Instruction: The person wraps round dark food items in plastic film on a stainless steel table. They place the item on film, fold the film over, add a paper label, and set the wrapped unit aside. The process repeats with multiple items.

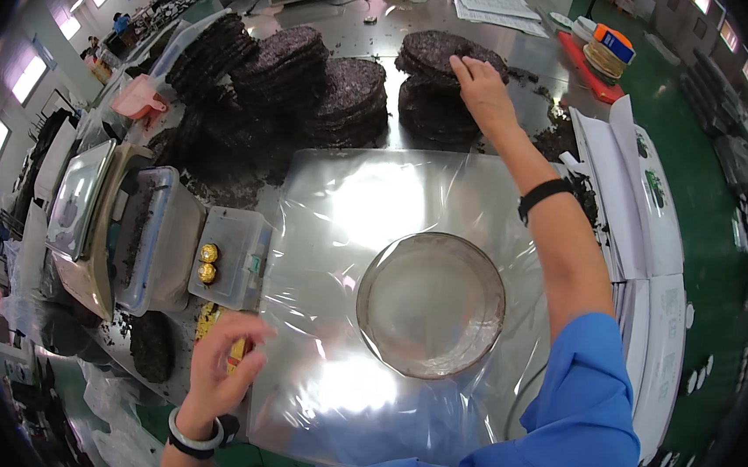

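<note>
My right hand (484, 94) reaches forward, its fingertips resting on the top disc of a stack of dark, round dried seaweed sheets (434, 50). At the lower left, my left hand (225, 360) hovers with thumb and fingers apart, nothing between them, over a yellow and red packet (208, 319). Between my arms, a round metal ring (431, 305) lies on clear plastic film (319, 262). Whether the ring has a bottom, I cannot tell. More stacks of the dark discs (351, 100) stand left of the one I touch.
Left are a weighing scale (80, 200), a plastic tub (169, 244) and a lidded box (235, 242) bearing two gold-wrapped sweets (207, 263). A pink dustpan (139, 98) lies beyond. White cartons (656, 242) line the right edge, below a red tray (588, 69) with tape rolls.
</note>
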`<state>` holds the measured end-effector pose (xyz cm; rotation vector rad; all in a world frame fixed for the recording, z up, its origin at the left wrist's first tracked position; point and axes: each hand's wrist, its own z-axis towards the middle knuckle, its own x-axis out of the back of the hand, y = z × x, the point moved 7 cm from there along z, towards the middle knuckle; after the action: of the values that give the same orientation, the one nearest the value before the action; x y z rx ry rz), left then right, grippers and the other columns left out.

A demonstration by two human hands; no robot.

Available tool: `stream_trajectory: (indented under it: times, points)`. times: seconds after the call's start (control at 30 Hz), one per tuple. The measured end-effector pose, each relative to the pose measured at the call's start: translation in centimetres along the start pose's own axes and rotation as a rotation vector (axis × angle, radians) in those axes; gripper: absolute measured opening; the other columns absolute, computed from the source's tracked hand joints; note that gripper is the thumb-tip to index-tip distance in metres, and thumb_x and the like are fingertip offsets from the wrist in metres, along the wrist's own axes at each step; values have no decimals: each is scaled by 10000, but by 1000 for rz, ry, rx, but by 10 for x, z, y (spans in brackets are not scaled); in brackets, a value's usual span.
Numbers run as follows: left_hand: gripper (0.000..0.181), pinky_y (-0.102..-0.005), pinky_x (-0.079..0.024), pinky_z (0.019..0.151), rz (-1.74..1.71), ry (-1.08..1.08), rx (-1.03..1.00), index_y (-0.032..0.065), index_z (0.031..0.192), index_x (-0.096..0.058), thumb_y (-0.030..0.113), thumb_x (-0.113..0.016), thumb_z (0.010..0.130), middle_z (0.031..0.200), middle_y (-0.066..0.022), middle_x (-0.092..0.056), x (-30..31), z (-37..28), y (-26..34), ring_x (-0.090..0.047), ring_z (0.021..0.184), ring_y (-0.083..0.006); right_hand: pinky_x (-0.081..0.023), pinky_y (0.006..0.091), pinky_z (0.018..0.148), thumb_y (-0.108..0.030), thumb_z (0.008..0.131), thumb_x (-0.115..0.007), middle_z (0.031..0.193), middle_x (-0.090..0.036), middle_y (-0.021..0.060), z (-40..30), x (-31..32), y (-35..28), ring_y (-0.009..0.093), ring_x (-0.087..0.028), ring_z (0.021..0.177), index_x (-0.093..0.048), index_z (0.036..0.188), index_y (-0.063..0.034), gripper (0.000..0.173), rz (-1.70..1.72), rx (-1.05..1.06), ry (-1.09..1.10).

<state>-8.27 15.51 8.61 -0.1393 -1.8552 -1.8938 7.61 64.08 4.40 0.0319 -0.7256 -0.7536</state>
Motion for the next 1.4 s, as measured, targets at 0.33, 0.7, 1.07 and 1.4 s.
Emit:
stream_trajectory:
  times: [0.33, 0.7, 1.07, 1.4]
  points:
    - [715, -403, -360, 1114, -205, 203, -290, 65, 1545, -276, 277, -625, 959, 1474, -172, -451, -25, 105, 33, -411, 1396, -268, -452, 292, 972, -62, 926, -602, 1165, -668, 116, -33, 244, -29, 195, -629, 1079, -529, 1306, 7, 393, 1149, -620, 79]
    - [539, -301, -330, 1117, -368, 127, -78, 31, 1505, -395, 307, -492, 1052, 1464, -131, -498, -129, 109, 13, -472, 1319, -189, -451, 337, 1000, -285, 926, -688, 1266, -571, 116, -158, 236, -107, 179, -563, 1136, -444, 1332, -1, 552, 1626, -1469, -225]
    - [1185, -360, -538, 780, 547, -304, -271, -24, 1509, -290, 395, -920, 598, 1301, -176, -500, -144, 81, 2, -634, 866, -258, -427, 411, 1045, -159, 865, -700, 1319, -501, 261, -180, 215, -131, 393, -567, 1154, -367, 1457, -17, 693, 936, -729, -375]
    - [1420, -376, -585, 746, 978, -729, -227, -289, 1371, -211, 548, -908, 460, 1183, -311, -481, -192, 113, -6, -675, 875, -378, -559, 335, 850, -383, 402, -937, 1210, -430, 208, -139, 210, -158, 330, -545, 1136, -200, 1481, 152, 1412, 552, 118, -1127]
